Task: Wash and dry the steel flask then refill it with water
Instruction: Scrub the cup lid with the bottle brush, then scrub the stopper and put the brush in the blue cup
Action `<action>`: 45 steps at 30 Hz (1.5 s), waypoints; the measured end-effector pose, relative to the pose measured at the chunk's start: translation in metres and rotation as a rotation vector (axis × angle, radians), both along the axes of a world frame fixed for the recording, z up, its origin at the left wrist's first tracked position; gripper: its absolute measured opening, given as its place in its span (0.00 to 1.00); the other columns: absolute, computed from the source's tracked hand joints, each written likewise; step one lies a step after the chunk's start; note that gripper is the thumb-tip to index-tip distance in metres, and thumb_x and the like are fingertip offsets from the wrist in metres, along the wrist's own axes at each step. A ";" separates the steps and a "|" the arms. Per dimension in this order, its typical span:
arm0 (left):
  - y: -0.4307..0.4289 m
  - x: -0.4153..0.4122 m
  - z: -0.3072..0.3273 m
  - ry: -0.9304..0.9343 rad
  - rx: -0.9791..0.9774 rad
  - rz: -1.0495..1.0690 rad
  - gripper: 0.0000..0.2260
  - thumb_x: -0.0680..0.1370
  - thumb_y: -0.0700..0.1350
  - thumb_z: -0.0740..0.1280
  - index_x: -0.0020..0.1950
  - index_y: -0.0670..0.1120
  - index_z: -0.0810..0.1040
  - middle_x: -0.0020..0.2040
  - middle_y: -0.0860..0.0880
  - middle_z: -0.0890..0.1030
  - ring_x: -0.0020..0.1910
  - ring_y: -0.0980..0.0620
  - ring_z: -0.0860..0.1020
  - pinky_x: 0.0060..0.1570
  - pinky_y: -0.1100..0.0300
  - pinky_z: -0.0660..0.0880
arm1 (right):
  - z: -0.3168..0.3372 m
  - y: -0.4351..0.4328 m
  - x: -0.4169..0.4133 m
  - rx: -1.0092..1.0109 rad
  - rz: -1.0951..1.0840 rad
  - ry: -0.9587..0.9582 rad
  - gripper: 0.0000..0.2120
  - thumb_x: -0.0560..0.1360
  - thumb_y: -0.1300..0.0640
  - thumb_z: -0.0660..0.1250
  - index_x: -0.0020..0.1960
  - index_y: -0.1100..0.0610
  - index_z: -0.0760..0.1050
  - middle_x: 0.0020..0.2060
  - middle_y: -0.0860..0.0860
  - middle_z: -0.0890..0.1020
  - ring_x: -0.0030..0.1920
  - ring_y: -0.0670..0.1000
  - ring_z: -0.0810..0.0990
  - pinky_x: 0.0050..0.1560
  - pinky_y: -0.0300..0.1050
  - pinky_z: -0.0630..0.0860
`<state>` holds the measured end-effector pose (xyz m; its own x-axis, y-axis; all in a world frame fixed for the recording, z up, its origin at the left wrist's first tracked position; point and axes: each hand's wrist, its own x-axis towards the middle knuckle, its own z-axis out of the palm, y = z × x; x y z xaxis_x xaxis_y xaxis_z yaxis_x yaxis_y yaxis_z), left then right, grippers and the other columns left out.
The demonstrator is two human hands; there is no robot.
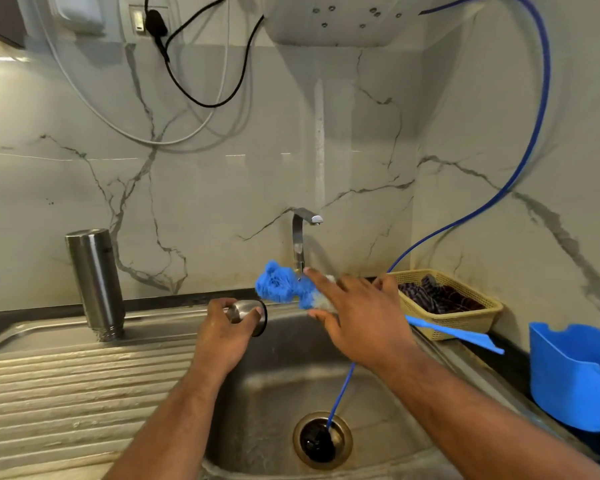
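Sink (274,393), hose (340,393) in drain (302,441), brush (278,284) before tap (298,237), cap (245,311) beside, flask (96,282) upended left

We see glossy white marble-look wall tiles w/ grey veins (222,174), a grey wall socket (136,19) top left, a black cable (205,105) & a white cable (146,142) looping below it.

You have no writing, label, brand or number here that can be read. The steel flask (96,282) shows only a faint dark patch on its side near the upper end, too blurred to tell whether it is a mark or a reflection.
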<state>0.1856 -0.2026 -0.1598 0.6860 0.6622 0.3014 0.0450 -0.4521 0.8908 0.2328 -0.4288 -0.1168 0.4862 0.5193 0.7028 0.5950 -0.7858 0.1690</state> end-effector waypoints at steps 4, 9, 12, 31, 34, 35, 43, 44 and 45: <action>-0.017 -0.001 0.003 0.049 0.130 -0.075 0.24 0.74 0.57 0.75 0.65 0.52 0.71 0.52 0.50 0.80 0.48 0.51 0.78 0.48 0.56 0.73 | 0.051 -0.015 0.002 -0.151 -0.020 0.032 0.27 0.79 0.42 0.66 0.75 0.43 0.62 0.59 0.49 0.79 0.62 0.54 0.76 0.68 0.63 0.58; -0.058 -0.009 0.012 -0.040 0.312 -0.197 0.18 0.71 0.55 0.77 0.58 0.59 0.76 0.47 0.59 0.80 0.45 0.60 0.79 0.42 0.64 0.73 | 0.113 -0.072 0.009 -0.443 0.059 -0.073 0.27 0.75 0.52 0.69 0.71 0.38 0.68 0.60 0.48 0.74 0.64 0.53 0.72 0.76 0.61 0.51; -0.077 -0.009 0.008 -0.043 0.351 -0.253 0.21 0.71 0.58 0.76 0.61 0.60 0.76 0.51 0.59 0.80 0.48 0.61 0.78 0.47 0.63 0.74 | 0.136 -0.121 0.016 -0.600 0.050 -0.225 0.27 0.69 0.55 0.74 0.65 0.39 0.74 0.56 0.48 0.75 0.60 0.55 0.74 0.75 0.62 0.57; -0.148 0.025 -0.017 0.158 0.469 -0.467 0.22 0.70 0.59 0.76 0.63 0.62 0.76 0.52 0.57 0.79 0.49 0.59 0.78 0.54 0.58 0.76 | 0.132 -0.270 -0.007 -0.915 -0.405 0.034 0.24 0.79 0.60 0.67 0.70 0.39 0.71 0.63 0.45 0.74 0.71 0.52 0.66 0.78 0.68 0.36; -0.143 0.024 -0.021 0.187 0.466 -0.473 0.22 0.70 0.59 0.76 0.62 0.63 0.76 0.52 0.58 0.78 0.50 0.58 0.78 0.53 0.59 0.76 | 0.115 -0.265 0.000 -0.915 -0.347 0.069 0.26 0.78 0.59 0.69 0.72 0.39 0.70 0.63 0.45 0.76 0.71 0.51 0.68 0.78 0.68 0.34; -0.142 0.023 -0.023 0.197 0.465 -0.481 0.22 0.70 0.59 0.77 0.62 0.62 0.76 0.53 0.58 0.79 0.50 0.59 0.78 0.52 0.61 0.76 | 0.110 -0.264 0.003 -0.918 -0.334 0.077 0.28 0.77 0.59 0.69 0.73 0.40 0.69 0.63 0.45 0.77 0.71 0.51 0.69 0.77 0.67 0.32; -0.137 0.025 -0.025 0.211 0.394 -0.513 0.21 0.71 0.57 0.78 0.61 0.61 0.77 0.53 0.58 0.81 0.49 0.60 0.79 0.44 0.69 0.72 | 0.101 -0.268 0.005 -0.989 -0.313 0.044 0.35 0.76 0.55 0.73 0.78 0.41 0.63 0.71 0.49 0.72 0.75 0.54 0.65 0.77 0.65 0.30; -0.137 0.025 -0.025 0.215 0.389 -0.515 0.21 0.71 0.57 0.78 0.62 0.60 0.77 0.52 0.58 0.81 0.49 0.60 0.79 0.44 0.69 0.72 | 0.103 -0.268 0.004 -0.996 -0.317 0.044 0.36 0.76 0.55 0.72 0.79 0.41 0.61 0.73 0.50 0.70 0.77 0.54 0.63 0.76 0.64 0.29; -0.136 0.024 -0.025 0.218 0.386 -0.515 0.21 0.71 0.57 0.78 0.62 0.60 0.77 0.52 0.58 0.81 0.49 0.60 0.79 0.44 0.69 0.72 | 0.106 -0.269 0.003 -1.004 -0.323 0.050 0.37 0.76 0.55 0.72 0.79 0.40 0.60 0.75 0.50 0.68 0.78 0.55 0.60 0.76 0.64 0.29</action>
